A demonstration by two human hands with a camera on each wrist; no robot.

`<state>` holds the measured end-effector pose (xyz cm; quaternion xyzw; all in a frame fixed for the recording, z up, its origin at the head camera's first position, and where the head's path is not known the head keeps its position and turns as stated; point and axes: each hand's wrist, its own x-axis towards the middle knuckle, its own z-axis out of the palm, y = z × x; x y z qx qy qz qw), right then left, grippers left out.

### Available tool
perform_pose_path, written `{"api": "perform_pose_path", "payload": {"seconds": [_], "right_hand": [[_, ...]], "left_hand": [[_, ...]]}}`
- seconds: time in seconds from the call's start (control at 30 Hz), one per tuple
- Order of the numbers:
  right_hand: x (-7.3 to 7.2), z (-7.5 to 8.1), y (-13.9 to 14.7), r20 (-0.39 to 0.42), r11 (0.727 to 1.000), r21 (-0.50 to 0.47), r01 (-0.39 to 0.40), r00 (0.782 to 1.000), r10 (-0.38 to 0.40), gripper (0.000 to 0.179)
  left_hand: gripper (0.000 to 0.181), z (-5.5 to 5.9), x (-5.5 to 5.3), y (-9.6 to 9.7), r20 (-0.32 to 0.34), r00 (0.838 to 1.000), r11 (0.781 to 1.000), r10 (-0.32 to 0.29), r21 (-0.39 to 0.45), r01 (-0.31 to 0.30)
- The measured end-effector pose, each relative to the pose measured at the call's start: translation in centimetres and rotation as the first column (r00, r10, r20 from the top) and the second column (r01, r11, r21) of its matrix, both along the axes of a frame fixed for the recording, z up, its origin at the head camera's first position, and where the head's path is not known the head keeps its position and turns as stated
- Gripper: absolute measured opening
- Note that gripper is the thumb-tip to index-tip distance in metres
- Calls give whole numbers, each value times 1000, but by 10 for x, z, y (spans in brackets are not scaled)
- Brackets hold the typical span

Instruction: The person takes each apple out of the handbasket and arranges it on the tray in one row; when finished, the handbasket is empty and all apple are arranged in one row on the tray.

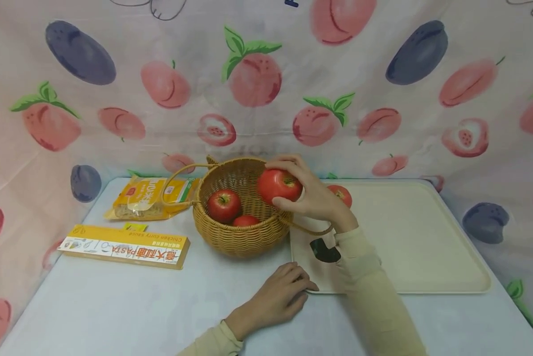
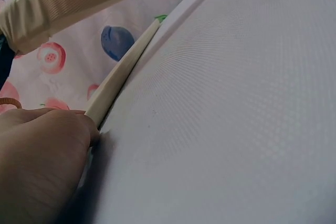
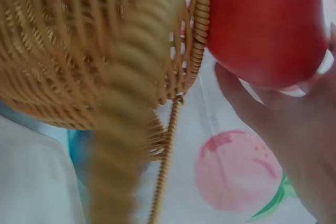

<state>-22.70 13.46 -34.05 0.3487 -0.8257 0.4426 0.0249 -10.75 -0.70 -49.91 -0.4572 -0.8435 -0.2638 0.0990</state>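
My right hand (image 1: 313, 195) grips a red apple (image 1: 279, 186) at the right rim of a wicker basket (image 1: 237, 240), with the fingers over its top and the thumb below. In the right wrist view this apple (image 3: 268, 30) appears beside the woven rim. Inside the basket lie two more apples, one red apple (image 1: 224, 205) at the left and another apple (image 1: 246, 220) partly hidden by the front wall. My left hand (image 1: 277, 296) rests at the near left corner of a cream tray (image 1: 426, 237), its fingers touching the rim (image 2: 113, 90).
Another apple (image 1: 341, 195) shows behind the right wrist, over the tray's far left part. Left of the basket lie a yellow food bag (image 1: 137, 200) and a long pasta box (image 1: 123, 247). The basket's handle (image 1: 177, 173) sticks out leftward. A fruit-print cloth (image 1: 266, 118) hangs behind.
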Motion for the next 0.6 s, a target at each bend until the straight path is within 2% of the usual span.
{"api": "perform_pose_path", "payload": {"seconds": [0.17,0.3,0.5,0.6], "right_hand": [[25,4,1,-15,989,-137,57,998,-60,58],[34,-1,6,-50,976,-204,79,995,-91,59],[26,-28,24,-60,968,-222,121,989,-137,64],[20,-35,31,-54,964,-218,153,984,-168,67]], "left_hand": [[24,2,-2,0,14,1000,1000,3,20,-3],[24,0,-3,1,-9,1000,1000,-12,26,12],[24,-2,-2,2,-17,1000,1000,-12,16,12],[25,-2,-2,2,-24,1000,1000,0,14,1]]}}
